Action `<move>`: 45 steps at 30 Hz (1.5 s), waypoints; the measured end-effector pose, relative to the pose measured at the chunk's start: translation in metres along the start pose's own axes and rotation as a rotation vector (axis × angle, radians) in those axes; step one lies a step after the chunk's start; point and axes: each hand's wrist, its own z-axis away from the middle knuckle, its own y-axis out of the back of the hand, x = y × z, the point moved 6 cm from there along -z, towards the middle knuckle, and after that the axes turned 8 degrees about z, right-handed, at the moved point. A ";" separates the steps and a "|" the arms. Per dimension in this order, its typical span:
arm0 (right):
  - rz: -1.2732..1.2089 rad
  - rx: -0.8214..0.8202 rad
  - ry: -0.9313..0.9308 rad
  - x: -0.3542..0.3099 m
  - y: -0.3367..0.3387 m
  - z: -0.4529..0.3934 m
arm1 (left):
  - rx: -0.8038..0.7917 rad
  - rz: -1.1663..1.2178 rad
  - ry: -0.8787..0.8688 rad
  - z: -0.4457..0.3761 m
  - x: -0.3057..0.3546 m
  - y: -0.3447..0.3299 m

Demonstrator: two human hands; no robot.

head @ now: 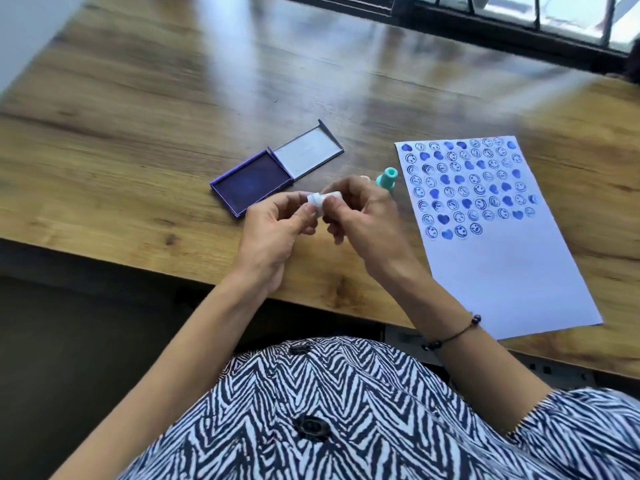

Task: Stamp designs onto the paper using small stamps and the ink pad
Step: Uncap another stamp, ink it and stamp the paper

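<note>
A small white stamp [320,201] is pinched between the fingertips of my left hand [277,233] and my right hand [363,216], just above the table's front part. Behind my right hand a teal stamp [388,178] stands upright on the wood. The purple ink pad [252,183] lies open to the left of it, lid [308,155] folded back. A white paper sheet [502,271] lies to the right, its upper half filled with several rows of blue smiley and heart prints.
The wooden table [138,140] stretches far back and left. Its front edge [173,268] runs just below my wrists. A dark window frame [519,32] sits beyond the table's far edge. My right wrist wears a beaded bracelet [453,334].
</note>
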 end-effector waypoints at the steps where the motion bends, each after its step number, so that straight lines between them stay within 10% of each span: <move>1: 0.022 -0.008 0.030 -0.005 -0.006 -0.002 | 0.025 0.003 -0.009 0.000 0.003 0.006; 9: 0.533 -0.065 0.553 -0.061 -0.051 -0.014 | 0.300 0.126 -0.030 0.010 0.011 0.066; 27: 1.129 -0.322 0.826 -0.069 -0.116 -0.054 | 0.467 0.073 -0.095 0.000 0.013 0.083; 36: 1.078 -0.355 0.703 -0.073 -0.106 -0.048 | 0.467 0.064 -0.150 -0.005 0.017 0.078; 45: 0.396 0.298 0.142 -0.028 0.085 -0.006 | -0.044 -0.151 -0.175 -0.005 0.005 -0.037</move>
